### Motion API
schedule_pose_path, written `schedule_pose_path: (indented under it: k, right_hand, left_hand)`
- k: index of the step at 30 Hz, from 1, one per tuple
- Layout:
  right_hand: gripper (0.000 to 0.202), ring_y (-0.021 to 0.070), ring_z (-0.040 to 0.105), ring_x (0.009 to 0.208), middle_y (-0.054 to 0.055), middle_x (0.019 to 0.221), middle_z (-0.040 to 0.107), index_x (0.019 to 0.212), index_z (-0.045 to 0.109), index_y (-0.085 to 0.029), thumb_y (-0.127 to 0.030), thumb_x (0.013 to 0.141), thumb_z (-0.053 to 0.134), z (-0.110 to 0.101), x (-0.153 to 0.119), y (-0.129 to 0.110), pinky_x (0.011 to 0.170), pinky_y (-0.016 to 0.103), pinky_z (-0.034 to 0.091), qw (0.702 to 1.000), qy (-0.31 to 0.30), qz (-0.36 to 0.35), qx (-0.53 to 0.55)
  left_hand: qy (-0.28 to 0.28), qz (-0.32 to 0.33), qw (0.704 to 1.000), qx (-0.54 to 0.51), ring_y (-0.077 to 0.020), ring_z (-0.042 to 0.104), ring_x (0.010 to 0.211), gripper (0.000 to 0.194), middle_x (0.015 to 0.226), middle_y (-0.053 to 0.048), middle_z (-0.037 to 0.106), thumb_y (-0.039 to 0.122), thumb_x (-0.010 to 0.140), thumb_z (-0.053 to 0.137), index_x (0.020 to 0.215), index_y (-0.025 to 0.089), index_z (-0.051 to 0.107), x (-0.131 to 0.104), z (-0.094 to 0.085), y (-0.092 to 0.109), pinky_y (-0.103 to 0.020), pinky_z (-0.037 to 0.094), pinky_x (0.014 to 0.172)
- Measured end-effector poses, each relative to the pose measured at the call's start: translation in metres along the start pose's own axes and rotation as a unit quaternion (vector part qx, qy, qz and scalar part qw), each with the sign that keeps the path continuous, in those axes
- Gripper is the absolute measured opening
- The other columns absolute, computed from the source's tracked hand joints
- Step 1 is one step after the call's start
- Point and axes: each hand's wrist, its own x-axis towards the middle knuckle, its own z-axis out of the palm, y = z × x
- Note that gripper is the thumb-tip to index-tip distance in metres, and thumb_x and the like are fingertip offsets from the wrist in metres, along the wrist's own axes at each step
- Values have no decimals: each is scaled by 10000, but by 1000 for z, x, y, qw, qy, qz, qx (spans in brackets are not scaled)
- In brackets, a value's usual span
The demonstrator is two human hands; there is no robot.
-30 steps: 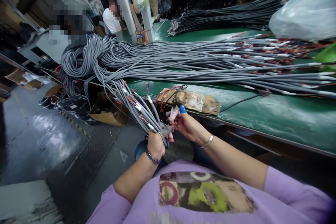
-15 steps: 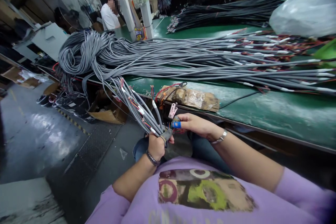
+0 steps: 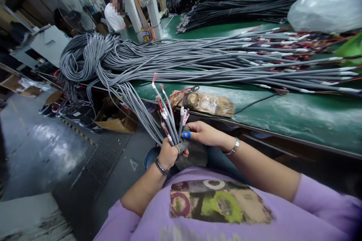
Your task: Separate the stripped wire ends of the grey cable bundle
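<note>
My left hand (image 3: 169, 153) is closed around a bunch of grey cables (image 3: 170, 120) in front of my lap. Their white-banded ends, with thin coloured wires bared, fan upward above the fist. My right hand (image 3: 199, 134) is closed beside it, thumb and fingers pinching a single grey cable (image 3: 181, 123) that stands at the right of the bunch. Blue tape (image 3: 186, 134) wraps the right thumb, and dark grey coverings show on fingers of both hands. A pink clip (image 3: 186, 116) is just behind that cable, partly hidden.
A thick spread of grey cables (image 3: 175, 58) lies along the green bench (image 3: 283, 116). A tape-wrapped wooden block (image 3: 210, 104) sits at its front edge. Behind are black cables (image 3: 240, 13) and a plastic bag (image 3: 325, 3). Another person (image 3: 114, 17) is at the far left.
The held cable ends have swung from leaning left to pointing more upward. One cable now stands upright at my right fingertips, where loose wire ends showed before. The view has shifted slightly.
</note>
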Motion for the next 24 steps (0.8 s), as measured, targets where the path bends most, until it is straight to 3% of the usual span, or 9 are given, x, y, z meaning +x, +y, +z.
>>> schedule_pose_path:
  k: [3, 7, 15, 21, 24]
  right_hand:
    - [474, 97, 470, 551, -3, 609, 555, 655, 569, -157, -626, 688, 625, 1, -4, 8, 535, 237, 425, 995, 73, 37, 57]
    - [534, 89, 480, 529, 14, 681, 557, 752, 582, -157, -683, 665, 607, 5, -16, 14, 491, 246, 472, 978, 75, 111, 159]
    - [355, 74, 447, 486, -44, 567, 504, 678, 529, -172, -439, 618, 756, 19, -19, 9, 427, 206, 410, 985, 119, 70, 101]
    - [337, 76, 441, 486, -57, 533, 484, 704, 541, -169, -415, 610, 751, 20, -20, 13, 466, 233, 448, 975, 105, 88, 175]
    - [362, 68, 435, 481, -59, 534, 489, 697, 526, -172, -433, 602, 758, 23, -18, 11, 480, 225, 423, 968, 116, 74, 208]
  left_hand:
    - [52, 19, 998, -40, -103, 523, 392, 297, 457, -1, 581, 386, 613, 746, 590, 130, 599, 2, 3, -2, -233, 477, 428]
    - [98, 38, 992, -70, -111, 541, 408, 313, 474, 2, 590, 415, 614, 743, 609, 135, 604, 5, 5, -7, -245, 489, 441]
    - [117, 40, 990, -62, -124, 564, 417, 325, 473, 13, 587, 410, 595, 760, 704, 130, 637, 6, 7, -13, -256, 498, 465]
    - [133, 53, 987, -73, -113, 541, 396, 316, 456, 12, 577, 409, 598, 761, 631, 131, 615, 6, 9, -9, -246, 486, 445]
    - [112, 50, 990, -69, -109, 541, 404, 309, 461, 7, 583, 404, 607, 758, 603, 134, 606, 6, 8, -9, -241, 488, 449]
